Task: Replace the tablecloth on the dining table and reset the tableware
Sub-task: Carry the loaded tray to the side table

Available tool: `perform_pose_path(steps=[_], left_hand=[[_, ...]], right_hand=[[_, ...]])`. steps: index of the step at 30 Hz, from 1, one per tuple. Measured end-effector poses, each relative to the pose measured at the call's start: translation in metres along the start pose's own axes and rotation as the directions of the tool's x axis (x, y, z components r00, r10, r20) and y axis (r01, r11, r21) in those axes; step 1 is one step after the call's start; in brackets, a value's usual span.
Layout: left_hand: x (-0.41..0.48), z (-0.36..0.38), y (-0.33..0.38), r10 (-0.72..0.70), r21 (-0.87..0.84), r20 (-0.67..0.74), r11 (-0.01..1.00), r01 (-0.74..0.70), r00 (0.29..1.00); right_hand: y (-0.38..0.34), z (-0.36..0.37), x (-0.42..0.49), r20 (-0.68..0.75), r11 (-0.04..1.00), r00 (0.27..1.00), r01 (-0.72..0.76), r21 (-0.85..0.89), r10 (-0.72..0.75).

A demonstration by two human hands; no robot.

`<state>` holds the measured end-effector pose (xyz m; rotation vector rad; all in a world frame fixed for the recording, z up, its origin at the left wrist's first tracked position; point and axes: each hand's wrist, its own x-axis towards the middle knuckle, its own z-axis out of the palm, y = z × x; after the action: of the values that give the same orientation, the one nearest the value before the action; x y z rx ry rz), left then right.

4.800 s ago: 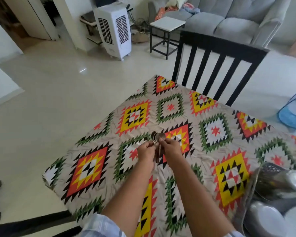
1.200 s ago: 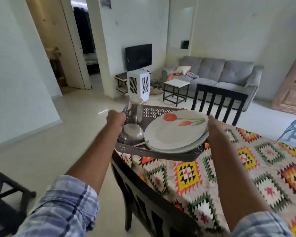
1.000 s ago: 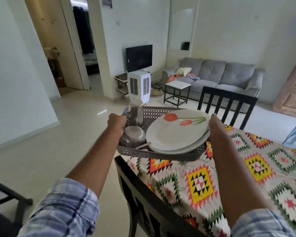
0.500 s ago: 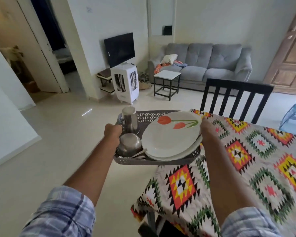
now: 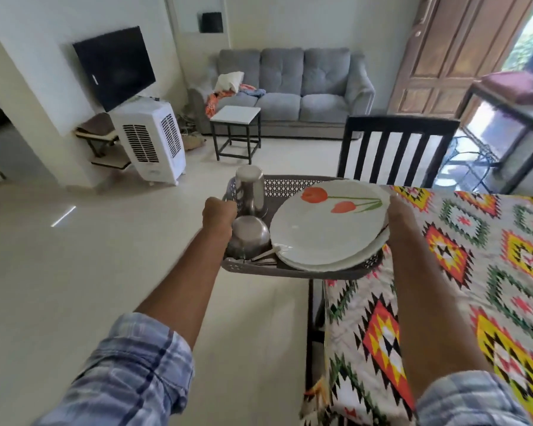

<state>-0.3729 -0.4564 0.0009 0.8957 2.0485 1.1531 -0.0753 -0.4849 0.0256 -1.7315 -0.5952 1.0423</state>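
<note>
I carry a grey perforated tray (image 5: 290, 273) in the air at the left end of the table. My left hand (image 5: 219, 213) grips its left rim and my right hand (image 5: 399, 210) grips its right rim. In the tray lie stacked white plates (image 5: 323, 229) with an orange tulip print, an upturned steel tumbler (image 5: 249, 192), an upturned steel bowl (image 5: 250, 238) and some cutlery handles (image 5: 266, 255). The table carries a patterned tablecloth (image 5: 462, 272) in red, yellow, green and black.
A black slatted chair (image 5: 397, 152) stands at the table's far side. Beyond it are a grey sofa (image 5: 290, 90), a small white side table (image 5: 236, 130), a white air cooler (image 5: 154, 142) and a wooden door (image 5: 456, 50). Bare floor lies to the left.
Earlier my hands held cutlery over the cloth. Over the last second I have carried the tray leftward along the table; it now hangs mostly over the floor beside the table's end.
</note>
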Motion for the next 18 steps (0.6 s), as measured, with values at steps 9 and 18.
perform_pose_path(steps=[9, 18], left_hand=[[0.105, 0.035, 0.047, 0.073, -0.006, 0.164, 0.997, -0.073, 0.984], [0.234, 0.114, 0.145, 0.195, -0.010, 0.200, 0.980, -0.197, 0.960]], right_hand=[[-0.038, 0.059, 0.050, -0.147, 0.993, 0.988, 0.021, -0.117, -0.038], [-0.110, 0.128, 0.164, -0.240, 0.999, 0.971, 0.006, -0.036, -0.014]])
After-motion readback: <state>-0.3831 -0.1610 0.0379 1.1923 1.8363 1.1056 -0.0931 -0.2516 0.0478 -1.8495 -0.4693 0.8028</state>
